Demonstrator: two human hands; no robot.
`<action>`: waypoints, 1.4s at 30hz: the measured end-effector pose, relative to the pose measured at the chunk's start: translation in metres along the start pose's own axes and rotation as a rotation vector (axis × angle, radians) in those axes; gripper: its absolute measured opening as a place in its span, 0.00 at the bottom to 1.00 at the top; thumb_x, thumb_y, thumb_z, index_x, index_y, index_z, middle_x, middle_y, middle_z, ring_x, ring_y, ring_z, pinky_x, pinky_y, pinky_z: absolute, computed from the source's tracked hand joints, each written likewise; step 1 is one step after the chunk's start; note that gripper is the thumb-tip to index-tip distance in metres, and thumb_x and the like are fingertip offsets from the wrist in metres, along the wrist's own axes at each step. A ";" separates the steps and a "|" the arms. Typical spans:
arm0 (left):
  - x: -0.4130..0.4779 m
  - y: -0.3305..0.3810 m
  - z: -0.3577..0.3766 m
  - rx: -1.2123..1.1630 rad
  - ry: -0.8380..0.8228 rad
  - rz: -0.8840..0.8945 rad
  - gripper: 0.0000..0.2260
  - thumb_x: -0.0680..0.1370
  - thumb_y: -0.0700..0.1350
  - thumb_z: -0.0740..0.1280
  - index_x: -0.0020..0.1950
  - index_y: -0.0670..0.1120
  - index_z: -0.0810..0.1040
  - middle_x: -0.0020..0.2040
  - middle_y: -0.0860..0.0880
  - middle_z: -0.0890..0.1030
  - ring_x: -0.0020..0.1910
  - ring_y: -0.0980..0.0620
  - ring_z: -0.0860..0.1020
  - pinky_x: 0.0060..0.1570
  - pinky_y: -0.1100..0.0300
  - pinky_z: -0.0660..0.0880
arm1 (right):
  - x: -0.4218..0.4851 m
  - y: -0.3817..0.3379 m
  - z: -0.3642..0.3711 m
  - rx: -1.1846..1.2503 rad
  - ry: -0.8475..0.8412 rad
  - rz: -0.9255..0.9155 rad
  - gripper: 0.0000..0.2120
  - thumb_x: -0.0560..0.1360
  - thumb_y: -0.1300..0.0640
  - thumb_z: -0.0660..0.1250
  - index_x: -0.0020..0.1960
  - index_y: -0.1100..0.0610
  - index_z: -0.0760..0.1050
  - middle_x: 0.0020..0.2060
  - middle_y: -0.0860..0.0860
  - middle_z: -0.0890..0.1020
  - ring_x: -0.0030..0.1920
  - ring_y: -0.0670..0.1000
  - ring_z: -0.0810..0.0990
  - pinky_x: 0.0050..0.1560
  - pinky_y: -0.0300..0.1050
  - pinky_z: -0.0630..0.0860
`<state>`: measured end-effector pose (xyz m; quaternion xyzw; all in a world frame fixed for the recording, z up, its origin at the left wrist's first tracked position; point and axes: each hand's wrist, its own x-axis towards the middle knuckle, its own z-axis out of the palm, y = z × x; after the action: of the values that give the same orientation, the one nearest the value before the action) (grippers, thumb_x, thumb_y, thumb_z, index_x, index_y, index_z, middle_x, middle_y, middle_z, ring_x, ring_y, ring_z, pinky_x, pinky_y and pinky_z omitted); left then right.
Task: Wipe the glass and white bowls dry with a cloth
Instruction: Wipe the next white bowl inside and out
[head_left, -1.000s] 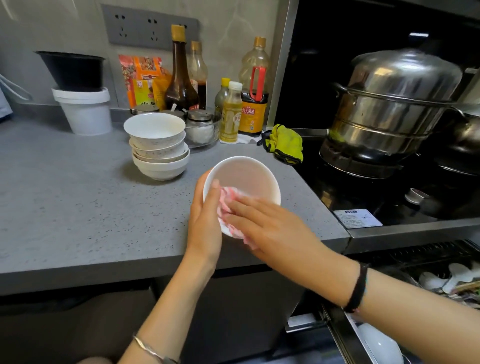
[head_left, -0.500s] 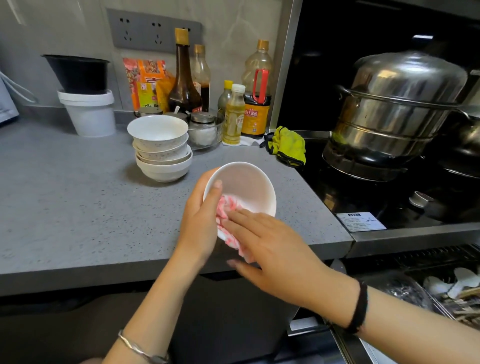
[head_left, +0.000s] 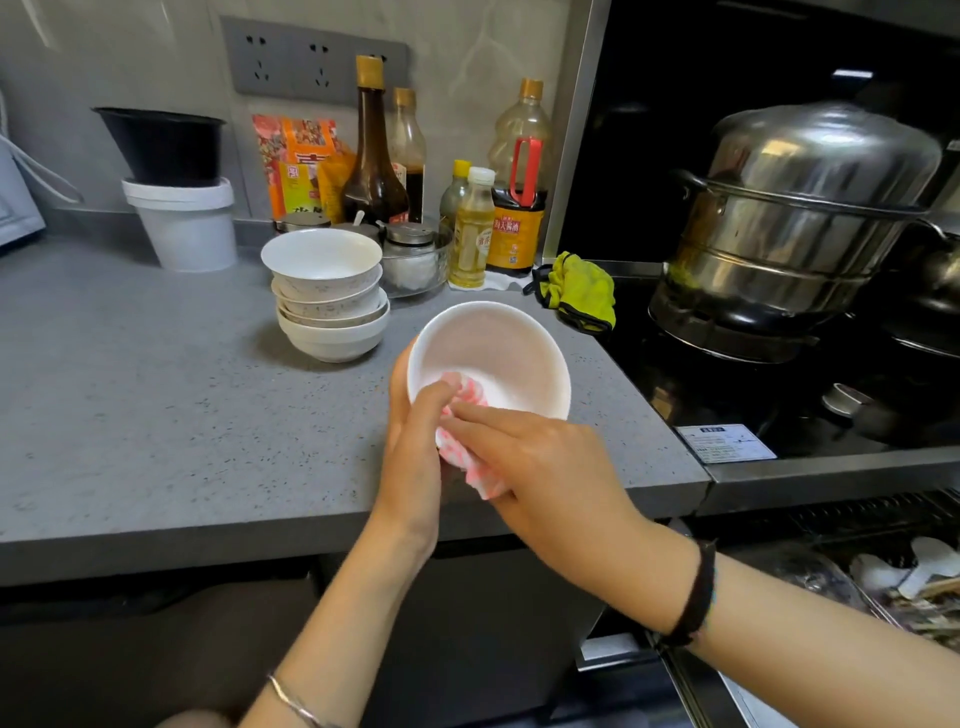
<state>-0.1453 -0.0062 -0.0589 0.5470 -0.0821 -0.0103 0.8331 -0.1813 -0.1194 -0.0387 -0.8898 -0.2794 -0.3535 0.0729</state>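
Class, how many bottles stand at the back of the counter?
5: tall dark bottle, slimmer bottle right of it, yellow-capped bottle, white-capped bottle before it, red-handled bottle rightmost. Smaller ones may be hidden behind.

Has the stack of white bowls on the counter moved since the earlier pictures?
No. The stack of white bowls stands where it did, close beside the lidded glass jar on the counter.

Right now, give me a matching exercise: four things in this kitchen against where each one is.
Things:
1 pink cloth
2 stack of bowls
3 yellow cloth
4 steamer pot

Places:
A on the stove
B inside the held white bowl
C where counter meets stove
D on the counter, before the bottles

Pairs: 1-B, 2-D, 3-C, 4-A
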 end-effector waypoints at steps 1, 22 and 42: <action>-0.001 -0.001 0.002 -0.027 0.024 0.022 0.31 0.67 0.58 0.66 0.64 0.41 0.73 0.46 0.47 0.79 0.47 0.49 0.78 0.36 0.62 0.75 | -0.001 -0.004 0.003 0.017 -0.011 0.017 0.20 0.68 0.58 0.62 0.58 0.54 0.81 0.54 0.46 0.83 0.46 0.48 0.84 0.30 0.39 0.76; 0.002 0.011 0.009 0.056 -0.002 0.175 0.12 0.82 0.48 0.57 0.63 0.57 0.72 0.57 0.51 0.80 0.54 0.57 0.80 0.47 0.63 0.77 | -0.006 0.016 -0.003 0.016 -0.106 -0.047 0.26 0.65 0.61 0.75 0.63 0.56 0.77 0.62 0.50 0.80 0.51 0.54 0.83 0.36 0.47 0.79; 0.015 0.028 -0.008 0.185 -0.258 -0.122 0.10 0.80 0.45 0.60 0.50 0.45 0.81 0.43 0.47 0.85 0.43 0.52 0.82 0.45 0.62 0.78 | -0.023 0.023 -0.021 -0.389 -0.196 -0.304 0.20 0.66 0.59 0.68 0.57 0.61 0.81 0.57 0.57 0.82 0.57 0.55 0.81 0.57 0.46 0.74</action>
<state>-0.1318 0.0103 -0.0346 0.6192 -0.1558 -0.1234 0.7596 -0.1943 -0.1556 -0.0371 -0.8649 -0.3423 -0.3197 -0.1805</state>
